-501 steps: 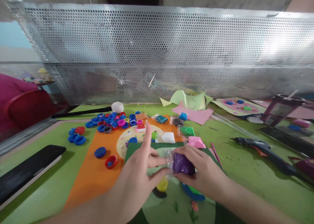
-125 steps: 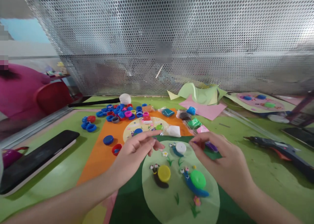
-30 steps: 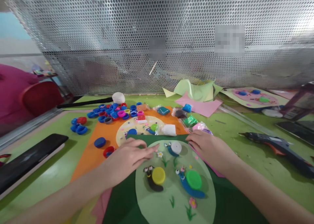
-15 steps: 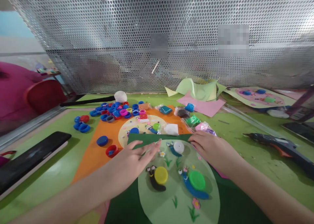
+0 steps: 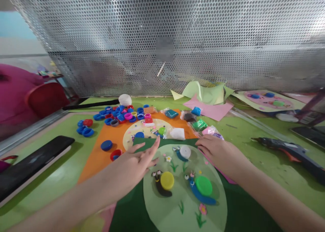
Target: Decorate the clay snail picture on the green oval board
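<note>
My left hand (image 5: pixel 138 161), fingers spread and holding nothing, hovers over the left edge of a dark green sheet (image 5: pixel 127 211). On that sheet lies a pale green oval (image 5: pixel 188 208) bearing clay snails with bottle-cap shells: a brown snail with a yellow cap (image 5: pixel 167 181), a blue one with a green cap (image 5: pixel 203 186), and a smaller one with a white cap (image 5: pixel 185 152). Small clay flowers and grass tufts sit around them. My right hand (image 5: pixel 213 150) rests with fingers laid on the sheet's upper right edge; its thumb is hidden.
Bottle caps (image 5: pixel 119 115) are heaped at the back left on orange paper (image 5: pixel 98 161). Bagged clay packets (image 5: pixel 199 125) lie behind the sheet. A glue gun (image 5: pixel 291 150) is at right, a black case (image 5: pixel 35 164) at left. A perforated metal panel (image 5: pixel 127 56) stands behind.
My left hand has lifted and drawn left, off the flower near the white-capped snail, with its index finger now raised. My right hand stays in place.
</note>
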`<state>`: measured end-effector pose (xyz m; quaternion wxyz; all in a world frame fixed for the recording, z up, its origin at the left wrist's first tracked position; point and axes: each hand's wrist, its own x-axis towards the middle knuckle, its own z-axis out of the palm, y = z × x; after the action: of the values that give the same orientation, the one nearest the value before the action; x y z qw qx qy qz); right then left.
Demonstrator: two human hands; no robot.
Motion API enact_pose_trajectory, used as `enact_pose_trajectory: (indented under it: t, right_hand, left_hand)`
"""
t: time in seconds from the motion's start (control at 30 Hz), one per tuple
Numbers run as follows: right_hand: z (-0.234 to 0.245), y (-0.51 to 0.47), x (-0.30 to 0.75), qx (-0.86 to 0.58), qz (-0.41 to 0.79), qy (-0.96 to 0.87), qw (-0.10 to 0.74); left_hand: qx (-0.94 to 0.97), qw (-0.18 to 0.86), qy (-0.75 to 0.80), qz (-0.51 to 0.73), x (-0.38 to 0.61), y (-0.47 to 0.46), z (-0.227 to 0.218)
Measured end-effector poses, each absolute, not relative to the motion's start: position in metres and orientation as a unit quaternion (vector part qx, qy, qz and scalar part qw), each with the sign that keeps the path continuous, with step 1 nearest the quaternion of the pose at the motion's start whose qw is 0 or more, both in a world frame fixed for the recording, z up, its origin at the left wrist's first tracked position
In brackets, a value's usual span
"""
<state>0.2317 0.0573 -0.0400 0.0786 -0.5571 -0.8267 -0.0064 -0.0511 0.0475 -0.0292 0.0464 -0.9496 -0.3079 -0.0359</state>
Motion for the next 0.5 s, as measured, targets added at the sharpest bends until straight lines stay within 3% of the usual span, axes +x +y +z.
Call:
enact_pose_trajectory:
  t: [0.5]
  right_hand:
    - [-0.029, 0.056, 0.227, -0.598, 0.028, -0.799, 0.055]
  left_hand:
    - [-0.952, 0.023, -0.282, -0.119, -0.048, 0.057, -0.036]
